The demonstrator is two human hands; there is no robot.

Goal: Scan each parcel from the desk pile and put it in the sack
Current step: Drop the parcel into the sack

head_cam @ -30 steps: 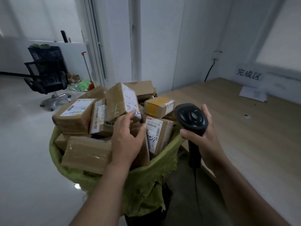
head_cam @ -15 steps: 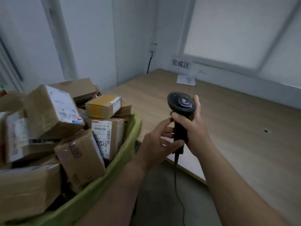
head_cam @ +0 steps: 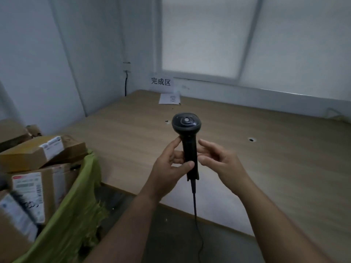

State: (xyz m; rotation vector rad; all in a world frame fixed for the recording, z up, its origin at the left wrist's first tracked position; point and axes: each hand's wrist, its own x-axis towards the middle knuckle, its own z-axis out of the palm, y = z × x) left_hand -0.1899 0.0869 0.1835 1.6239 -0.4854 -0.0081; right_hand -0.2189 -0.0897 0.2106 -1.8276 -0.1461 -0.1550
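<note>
Over the desk (head_cam: 256, 168) the scanner (head_cam: 187, 124) is pinched by the left hand (head_cam: 169, 168) alone, the right hand (head_cam: 222, 164) spread beside that grip, so a drop is risked.

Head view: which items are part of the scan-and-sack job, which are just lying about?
Job: scanner, gripped by the left hand; right hand beside it; green sack; parcels in it; desk.
Lying about: paper sheet on the desk; wall sign; black cable on the wall.

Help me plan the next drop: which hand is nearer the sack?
Left. The left hand, holding the scanner, is right of the sack; the right hand is on the scanner's far side, farther away.
</note>
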